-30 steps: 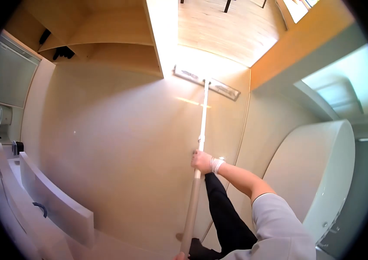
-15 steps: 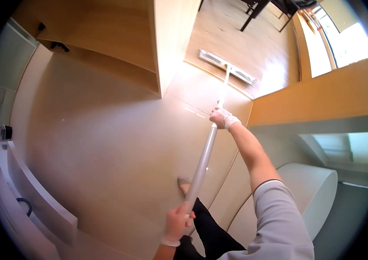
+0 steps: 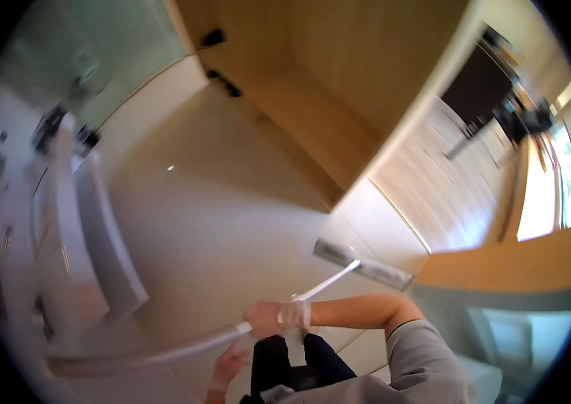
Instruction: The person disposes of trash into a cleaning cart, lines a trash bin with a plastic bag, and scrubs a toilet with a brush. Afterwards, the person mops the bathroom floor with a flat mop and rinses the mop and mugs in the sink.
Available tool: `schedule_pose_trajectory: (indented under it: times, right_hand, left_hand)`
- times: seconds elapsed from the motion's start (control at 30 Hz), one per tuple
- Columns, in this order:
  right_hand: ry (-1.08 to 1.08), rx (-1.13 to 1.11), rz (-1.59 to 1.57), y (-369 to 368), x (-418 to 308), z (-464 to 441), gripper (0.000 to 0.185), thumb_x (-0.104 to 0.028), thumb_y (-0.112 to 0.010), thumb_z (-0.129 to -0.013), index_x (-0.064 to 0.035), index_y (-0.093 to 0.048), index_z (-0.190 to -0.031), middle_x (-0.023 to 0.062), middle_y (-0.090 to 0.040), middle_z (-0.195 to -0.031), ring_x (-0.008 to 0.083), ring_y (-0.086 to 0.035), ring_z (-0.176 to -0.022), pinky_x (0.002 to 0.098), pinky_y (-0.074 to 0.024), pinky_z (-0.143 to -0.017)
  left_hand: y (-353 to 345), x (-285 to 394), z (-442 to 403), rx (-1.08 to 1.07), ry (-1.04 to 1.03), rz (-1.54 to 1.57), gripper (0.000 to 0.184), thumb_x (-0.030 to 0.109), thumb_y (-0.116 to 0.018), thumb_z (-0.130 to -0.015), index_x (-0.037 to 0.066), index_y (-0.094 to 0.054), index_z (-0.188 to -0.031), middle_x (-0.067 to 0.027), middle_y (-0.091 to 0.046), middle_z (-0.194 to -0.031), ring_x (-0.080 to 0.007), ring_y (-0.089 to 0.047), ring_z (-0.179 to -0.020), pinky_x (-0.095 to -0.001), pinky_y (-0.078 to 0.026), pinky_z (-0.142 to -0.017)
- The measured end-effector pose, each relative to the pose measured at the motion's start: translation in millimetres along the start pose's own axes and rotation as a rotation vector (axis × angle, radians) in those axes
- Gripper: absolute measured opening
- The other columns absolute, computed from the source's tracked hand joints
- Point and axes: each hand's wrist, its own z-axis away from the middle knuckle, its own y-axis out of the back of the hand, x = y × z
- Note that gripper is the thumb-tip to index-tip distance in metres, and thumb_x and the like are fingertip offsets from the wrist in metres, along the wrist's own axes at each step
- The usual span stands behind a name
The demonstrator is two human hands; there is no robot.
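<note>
A flat mop head (image 3: 363, 264) rests on the pale floor near the floor joint, joined to a long pole (image 3: 191, 343) that slants down to the lower left. My right hand (image 3: 268, 318), with a pale band at the wrist, is wrapped round the pole about midway. Just below the pole is my left hand (image 3: 230, 365), off it, with its fingers apart and slightly blurred. The pole's near end is smeared by motion at the lower left.
An open wooden cabinet (image 3: 326, 101) stands ahead, with small black items at its left. White open drawers (image 3: 107, 236) are at the left. Dark furniture (image 3: 480, 81) stands on the wood floor beyond. An orange-brown ledge (image 3: 507, 266) is at the right.
The view has turned. The mop head has come back from the wood floor to the pale floor, and the pole has swung toward the left. My left hand has let go of the pole.
</note>
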Motion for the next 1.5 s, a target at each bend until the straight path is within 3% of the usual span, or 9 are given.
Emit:
schedule_pose_trajectory:
  times: [0.03, 0.13, 0.3, 0.37, 0.5, 0.63, 1.0, 1.03, 1.5]
  right_hand:
    - [0.342, -0.256, -0.182, 14, -16, -27, 0.010, -0.013, -0.058, -0.061, -0.0040, -0.062, -0.061, 0.0159, -0.060, -0.065, 0.0346, -0.061, -0.067, 0.0423, -0.0500, -0.062]
    - [0.449, -0.367, -0.282, 47, -144, -78, 0.011, -0.013, -0.057, -0.062, -0.0031, -0.062, -0.061, 0.0165, -0.060, -0.064, 0.0347, -0.062, -0.067, 0.0424, -0.0498, -0.062]
    - [0.675, -0.370, -0.190, 125, -271, -147, 0.027, -0.024, -0.060, -0.068, -0.0023, -0.062, -0.084, 0.0145, -0.060, -0.079, 0.0324, -0.058, -0.084, 0.0437, -0.0479, -0.070]
    - [0.833, 0.253, -0.336, 135, -279, -172, 0.042, -0.028, -0.061, -0.067, -0.0010, -0.054, -0.098, 0.0178, -0.056, -0.097, 0.0358, -0.053, -0.094, 0.0440, -0.0444, -0.077]
    - [0.611, 0.509, -0.270, 177, -202, -249, 0.046, -0.022, -0.067, -0.068, 0.0006, -0.049, -0.104, 0.0184, -0.052, -0.098, 0.0350, -0.049, -0.092, 0.0441, -0.0397, -0.079]
    - [-0.414, 0.784, 0.097, 160, -27, -341, 0.062, -0.041, -0.062, -0.078, 0.0018, -0.045, -0.120, 0.0222, -0.052, -0.115, 0.0384, -0.049, -0.103, 0.0453, -0.0392, -0.090]
    - [-0.335, 0.165, -1.433, 194, 27, -693, 0.047, -0.042, -0.042, -0.091, -0.0044, -0.054, -0.117, 0.0120, -0.059, -0.104, 0.0209, -0.055, -0.095, 0.0312, -0.0432, -0.083]
    - [-0.150, 0.226, -0.849, 198, 18, -725, 0.044, -0.039, -0.041, -0.092, -0.0054, -0.052, -0.119, 0.0127, -0.058, -0.107, 0.0213, -0.055, -0.098, 0.0317, -0.0426, -0.084]
    - [0.862, 0.818, -0.111, 317, -470, -1048, 0.052, -0.016, -0.060, -0.069, 0.0005, -0.047, -0.117, 0.0186, -0.056, -0.108, 0.0360, -0.045, -0.111, 0.0438, -0.0312, -0.096]
  left_hand:
    - [-9, -1, -24, 0.139, -0.367, -0.356, 0.039, 0.023, -0.061, -0.083, 0.004, -0.050, -0.116, -0.0082, -0.065, -0.093, -0.0151, -0.063, -0.081, -0.0300, -0.049, -0.066]
    - [-24, 33, -97, 0.415, -0.510, 0.776, 0.040, 0.042, -0.067, -0.078, 0.007, -0.058, -0.095, -0.0048, -0.057, -0.081, -0.0178, -0.056, -0.086, -0.0301, -0.045, -0.073]
    - [111, 127, -102, 0.584, -0.649, 0.820, 0.020, 0.019, -0.053, -0.089, 0.005, -0.058, -0.076, -0.0003, -0.050, -0.066, -0.0098, -0.047, -0.068, -0.0279, -0.043, -0.078]
    - [179, 141, -112, 0.639, -0.854, 0.995, 0.021, 0.019, -0.053, -0.090, 0.004, -0.054, -0.075, -0.0015, -0.050, -0.069, -0.0113, -0.048, -0.073, -0.0294, -0.042, -0.080]
    - [309, 263, -19, 0.950, -1.023, 0.977, 0.031, 0.025, -0.035, -0.095, 0.011, -0.036, -0.068, -0.0012, -0.037, -0.064, -0.0147, -0.038, -0.064, -0.0395, -0.038, -0.087]
    - [436, 297, 39, 0.955, -1.291, 0.662, 0.035, 0.019, -0.036, -0.092, 0.015, -0.026, -0.059, 0.0025, -0.030, -0.055, -0.0114, -0.030, -0.055, -0.0317, -0.034, -0.071]
    - [582, 324, 48, 1.078, -1.750, 0.745, 0.036, 0.011, -0.041, -0.087, 0.017, -0.030, -0.053, 0.0047, -0.026, -0.044, -0.0082, -0.026, -0.043, -0.0240, -0.028, -0.052]
    - [596, 319, 47, 1.122, -1.762, 0.748, 0.036, 0.011, -0.040, -0.087, 0.016, -0.030, -0.053, 0.0044, -0.027, -0.044, -0.0082, -0.026, -0.044, -0.0237, -0.028, -0.052]
    - [812, 229, -5, 1.850, -1.887, 1.101, 0.039, 0.008, -0.045, -0.088, 0.013, -0.025, -0.054, 0.0007, -0.020, -0.051, -0.0124, -0.020, -0.051, -0.0289, -0.034, -0.062]
